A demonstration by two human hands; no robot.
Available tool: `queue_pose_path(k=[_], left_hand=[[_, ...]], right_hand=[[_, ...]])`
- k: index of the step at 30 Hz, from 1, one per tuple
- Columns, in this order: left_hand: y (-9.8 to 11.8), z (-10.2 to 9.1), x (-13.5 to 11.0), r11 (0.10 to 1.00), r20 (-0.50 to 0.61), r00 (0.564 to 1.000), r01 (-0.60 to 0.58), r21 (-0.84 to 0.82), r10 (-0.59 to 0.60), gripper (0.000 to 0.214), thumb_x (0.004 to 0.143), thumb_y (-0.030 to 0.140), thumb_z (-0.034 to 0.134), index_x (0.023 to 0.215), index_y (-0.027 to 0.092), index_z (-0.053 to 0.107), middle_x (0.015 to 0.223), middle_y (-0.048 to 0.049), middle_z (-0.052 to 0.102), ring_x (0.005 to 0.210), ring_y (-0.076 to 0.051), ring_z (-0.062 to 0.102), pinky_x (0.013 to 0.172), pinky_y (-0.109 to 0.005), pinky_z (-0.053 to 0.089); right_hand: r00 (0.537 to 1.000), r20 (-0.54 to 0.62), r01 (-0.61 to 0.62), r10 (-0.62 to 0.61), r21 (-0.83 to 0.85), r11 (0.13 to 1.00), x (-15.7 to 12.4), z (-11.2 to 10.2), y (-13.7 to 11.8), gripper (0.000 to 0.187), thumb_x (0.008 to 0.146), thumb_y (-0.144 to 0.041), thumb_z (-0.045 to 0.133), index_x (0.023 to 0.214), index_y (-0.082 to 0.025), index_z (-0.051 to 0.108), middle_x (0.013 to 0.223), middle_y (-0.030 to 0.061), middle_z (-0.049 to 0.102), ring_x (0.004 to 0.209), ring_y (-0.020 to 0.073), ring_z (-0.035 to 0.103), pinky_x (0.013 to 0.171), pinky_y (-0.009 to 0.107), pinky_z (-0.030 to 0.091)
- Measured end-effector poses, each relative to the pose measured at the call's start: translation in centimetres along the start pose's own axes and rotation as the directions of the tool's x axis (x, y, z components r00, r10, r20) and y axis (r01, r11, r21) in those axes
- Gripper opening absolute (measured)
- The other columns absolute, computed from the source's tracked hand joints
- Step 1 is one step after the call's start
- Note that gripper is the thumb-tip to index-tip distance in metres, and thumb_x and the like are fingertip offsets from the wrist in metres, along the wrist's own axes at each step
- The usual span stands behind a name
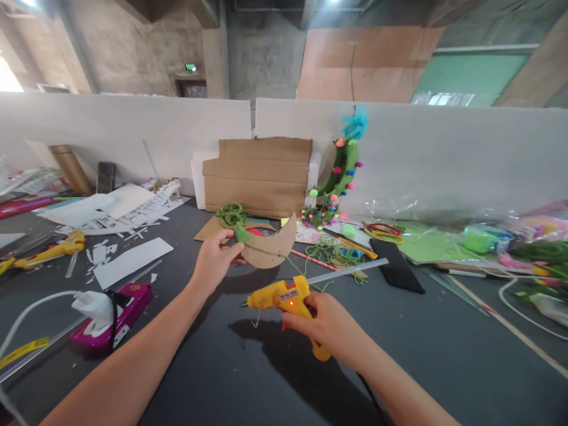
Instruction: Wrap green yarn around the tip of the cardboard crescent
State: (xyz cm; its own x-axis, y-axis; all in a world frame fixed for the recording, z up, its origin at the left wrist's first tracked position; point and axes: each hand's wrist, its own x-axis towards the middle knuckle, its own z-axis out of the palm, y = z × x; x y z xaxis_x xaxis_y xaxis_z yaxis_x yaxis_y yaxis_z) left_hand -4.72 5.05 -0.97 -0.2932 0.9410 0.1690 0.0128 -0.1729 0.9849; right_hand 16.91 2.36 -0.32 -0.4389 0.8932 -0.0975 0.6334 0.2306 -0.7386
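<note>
My left hand [216, 260] pinches the left tip of a crescent-shaped cardboard piece [268, 247], holding it above the dark table. Green yarn [242, 233] is wrapped around that tip, and a strand trails across the bare cardboard toward the right. In my right hand [328, 322] is a yellow hot glue gun [284, 294], its small light glowing orange-red. The nozzle points left, below the crescent and apart from it, and a clear glue stick [348, 270] sticks out of the back. A thin glue string dangles beneath the gun's front.
A finished green crescent with pom-poms [346, 168] hangs by the white board. Behind my hands lie a green yarn coil [231, 215], loose yarn [332, 251], scissors [384, 231] and a black phone-like slab [396, 265]. At left are a magenta power strip [113, 319] and another glue gun [53, 251].
</note>
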Motion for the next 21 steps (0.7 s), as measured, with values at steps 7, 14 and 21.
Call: queue_pose_path(k=[7, 14, 21], left_hand=[[0.6, 0.7, -0.9, 1.000, 0.035, 0.999, -0.017, -0.015, 0.018, 0.020, 0.066, 0.025, 0.063, 0.083, 0.015, 0.058, 0.067, 0.0018, 0.062, 0.055, -0.013, 0.061, 0.059, -0.031, 0.056], [1.4, 1.7, -2.6, 0.997, 0.082, 0.995, -0.059, 0.058, 0.055, 0.019, 0.068, 0.027, 0.061, 0.083, 0.016, 0.057, 0.077, 0.0007, 0.059, 0.056, -0.011, 0.058, 0.058, -0.028, 0.056], [1.9, 3.1, -5.2, 0.986, 0.259, 0.965, -0.082, 0.142, 0.043, 0.011, 0.073, 0.023, 0.055, 0.082, 0.019, 0.057, 0.100, -0.0022, 0.052, 0.064, -0.011, 0.056, 0.057, -0.027, 0.057]], right_hand=[[0.978, -0.024, 0.156, -0.209, -0.584, 0.797, -0.7, 1.3, 0.8, 0.049, 0.087, -0.040, 0.040, 0.049, -0.019, 0.063, 0.044, 0.0048, 0.058, 0.038, 0.0140, 0.050, 0.040, 0.025, 0.019], [0.954, -0.133, 0.127, -0.267, -0.630, 0.766, -0.6, 0.9, 0.5, 0.044, 0.081, -0.043, 0.050, 0.044, -0.020, 0.051, 0.040, 0.0014, 0.050, 0.036, 0.0132, 0.044, 0.039, 0.025, 0.019], [0.718, -0.383, 0.385, -0.581, -0.477, 0.790, -0.5, -0.4, 0.3, 0.007, 0.080, -0.022, 0.052, 0.082, -0.017, 0.056, 0.083, 0.0066, 0.055, 0.077, 0.0183, 0.052, 0.068, 0.029, 0.042]])
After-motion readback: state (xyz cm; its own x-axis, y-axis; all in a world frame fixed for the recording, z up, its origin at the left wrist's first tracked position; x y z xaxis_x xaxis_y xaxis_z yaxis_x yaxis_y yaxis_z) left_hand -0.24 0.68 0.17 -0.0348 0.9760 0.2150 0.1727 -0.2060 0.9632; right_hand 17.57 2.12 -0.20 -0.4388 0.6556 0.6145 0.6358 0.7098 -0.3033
